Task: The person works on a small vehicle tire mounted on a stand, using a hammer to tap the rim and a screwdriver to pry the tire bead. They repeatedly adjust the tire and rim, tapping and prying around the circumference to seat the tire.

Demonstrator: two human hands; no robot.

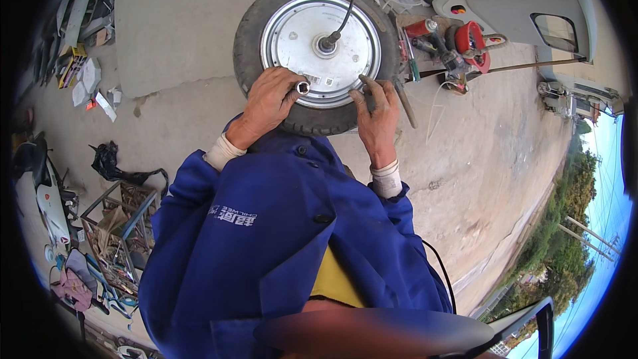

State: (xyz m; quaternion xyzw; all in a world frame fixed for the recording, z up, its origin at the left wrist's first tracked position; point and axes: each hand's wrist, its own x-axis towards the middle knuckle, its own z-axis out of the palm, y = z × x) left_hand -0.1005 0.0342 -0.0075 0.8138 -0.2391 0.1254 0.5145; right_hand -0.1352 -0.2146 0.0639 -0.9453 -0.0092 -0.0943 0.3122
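Note:
A wheel with a black tyre (247, 40) and a silver hub motor cover (302, 33) lies flat in front of me. A black cable (346, 16) rises from its axle (326, 43). My left hand (267, 103) is closed around a shiny round metal socket (303, 88), its hollow end facing up, over the cover's near left edge. Whatever else of this tool there is stays hidden by the fingers. My right hand (379, 116) rests at the near right edge of the cover, thumb and index finger apart, fingertips at the rim. Nothing shows between them.
Right of the wheel lie a red spray can (421, 28), a power tool (446, 56), a red bowl (472, 46) and a green-handled screwdriver (413, 66). A bar (405, 105) leans beside the tyre. A metal-framed crate of scrap (119, 233) stands at left; a pale vehicle (518, 13) is at far right.

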